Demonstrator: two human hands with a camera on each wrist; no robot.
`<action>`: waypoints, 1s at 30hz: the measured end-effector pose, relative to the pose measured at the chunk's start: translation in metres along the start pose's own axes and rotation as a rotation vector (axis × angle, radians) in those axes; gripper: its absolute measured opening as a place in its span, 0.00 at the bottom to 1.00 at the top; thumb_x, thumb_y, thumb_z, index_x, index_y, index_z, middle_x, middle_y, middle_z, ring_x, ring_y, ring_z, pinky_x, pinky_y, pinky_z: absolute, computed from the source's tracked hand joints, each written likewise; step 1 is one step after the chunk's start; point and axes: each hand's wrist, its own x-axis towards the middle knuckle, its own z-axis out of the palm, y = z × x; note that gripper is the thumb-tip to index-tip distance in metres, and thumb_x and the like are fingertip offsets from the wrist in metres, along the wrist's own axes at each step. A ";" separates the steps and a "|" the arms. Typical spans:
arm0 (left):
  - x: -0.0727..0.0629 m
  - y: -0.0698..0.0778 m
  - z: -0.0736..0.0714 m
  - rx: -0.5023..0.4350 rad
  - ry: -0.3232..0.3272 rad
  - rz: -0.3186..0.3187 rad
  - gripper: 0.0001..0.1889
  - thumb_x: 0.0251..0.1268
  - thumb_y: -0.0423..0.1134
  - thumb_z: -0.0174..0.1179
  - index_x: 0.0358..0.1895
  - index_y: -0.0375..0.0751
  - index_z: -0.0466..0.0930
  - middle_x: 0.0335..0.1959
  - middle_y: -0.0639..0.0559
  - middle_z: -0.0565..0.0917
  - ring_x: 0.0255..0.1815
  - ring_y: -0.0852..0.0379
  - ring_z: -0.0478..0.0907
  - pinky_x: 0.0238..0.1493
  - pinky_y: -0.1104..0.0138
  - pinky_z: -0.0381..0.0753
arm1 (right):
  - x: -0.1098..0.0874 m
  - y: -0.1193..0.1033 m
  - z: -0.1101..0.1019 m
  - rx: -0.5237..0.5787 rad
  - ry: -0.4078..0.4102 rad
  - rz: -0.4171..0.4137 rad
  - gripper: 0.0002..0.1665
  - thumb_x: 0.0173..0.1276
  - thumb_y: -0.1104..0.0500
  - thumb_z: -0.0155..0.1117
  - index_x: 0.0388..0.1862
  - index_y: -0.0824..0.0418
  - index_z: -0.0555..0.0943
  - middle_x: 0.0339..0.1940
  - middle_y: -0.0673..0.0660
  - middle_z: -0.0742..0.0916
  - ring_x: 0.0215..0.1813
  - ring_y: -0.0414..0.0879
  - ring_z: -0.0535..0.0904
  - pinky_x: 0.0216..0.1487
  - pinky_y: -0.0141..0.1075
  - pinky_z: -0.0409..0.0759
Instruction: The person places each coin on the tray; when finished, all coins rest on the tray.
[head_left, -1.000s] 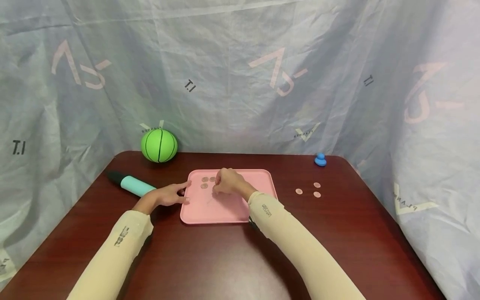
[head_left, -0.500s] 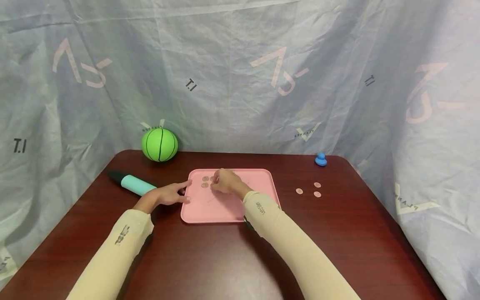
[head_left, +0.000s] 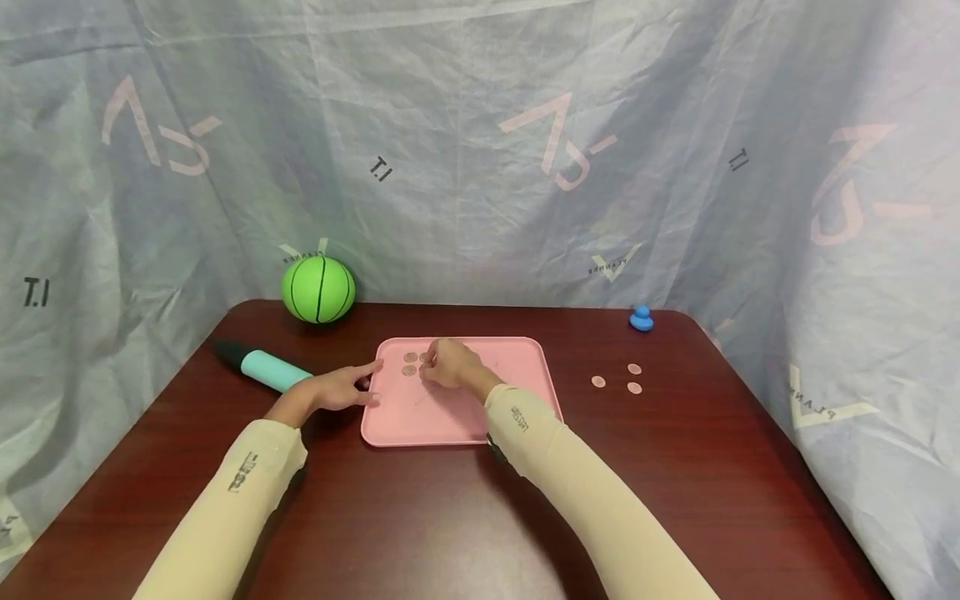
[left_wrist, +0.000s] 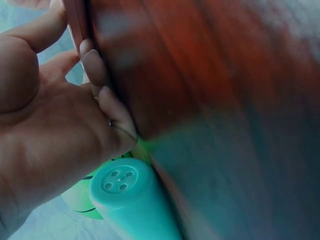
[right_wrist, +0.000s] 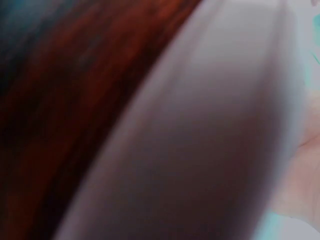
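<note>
A pink tray [head_left: 450, 425] lies on the dark red table. Three coins [head_left: 409, 370] are grouped in its upper left part, one partly covered by my right hand. Spread at the tray's left edge, my left hand [head_left: 337, 390] touches the rim with thumb and forefinger; the left wrist view has other fingers against the tray's outer side. My right hand [head_left: 454, 365] reaches over the tray with fingertips pinched together beside the coins. What they pinch is mostly hidden, seemingly another coin. A blurred sleeve fills much of the right wrist view.
Three more coins [head_left: 634, 388] lie right of the tray. Behind them stands a small blue knobbed object [head_left: 641, 319]. A green ball [head_left: 318, 289] sits at the back left. A turquoise cylinder with a black end [head_left: 273, 371] lies beside my left hand. Grey cloth [head_left: 450, 208] hangs behind.
My right hand has moved slightly left toward the grouped coins and now almost stays in place, covering part of one. The left hand keeps its place at the tray's edge.
</note>
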 end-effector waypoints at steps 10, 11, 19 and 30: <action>0.001 -0.001 0.001 -0.014 -0.005 0.011 0.43 0.69 0.46 0.61 0.78 0.34 0.49 0.57 0.37 0.73 0.60 0.42 0.67 0.65 0.46 0.64 | 0.000 0.001 0.000 -0.003 -0.008 -0.013 0.11 0.68 0.48 0.67 0.39 0.53 0.89 0.43 0.45 0.85 0.39 0.40 0.75 0.40 0.35 0.75; 0.001 -0.001 0.001 -0.012 -0.005 0.012 0.42 0.69 0.46 0.61 0.78 0.34 0.49 0.57 0.37 0.73 0.59 0.42 0.67 0.64 0.47 0.64 | 0.000 0.001 -0.001 -0.003 -0.007 -0.017 0.11 0.68 0.48 0.67 0.38 0.53 0.88 0.42 0.45 0.84 0.39 0.40 0.75 0.40 0.35 0.74; 0.000 0.000 -0.001 -0.005 0.001 0.003 0.42 0.70 0.47 0.61 0.79 0.34 0.49 0.54 0.38 0.74 0.58 0.42 0.67 0.63 0.48 0.65 | -0.001 0.002 -0.003 0.022 -0.007 -0.027 0.16 0.67 0.48 0.68 0.46 0.57 0.85 0.41 0.47 0.86 0.41 0.41 0.78 0.43 0.36 0.77; 0.003 -0.002 0.000 -0.005 0.003 0.019 0.43 0.69 0.45 0.62 0.78 0.33 0.49 0.53 0.38 0.74 0.56 0.42 0.68 0.60 0.51 0.66 | -0.015 0.021 -0.026 0.089 0.011 -0.114 0.15 0.65 0.56 0.68 0.49 0.60 0.85 0.42 0.52 0.88 0.46 0.44 0.82 0.50 0.37 0.79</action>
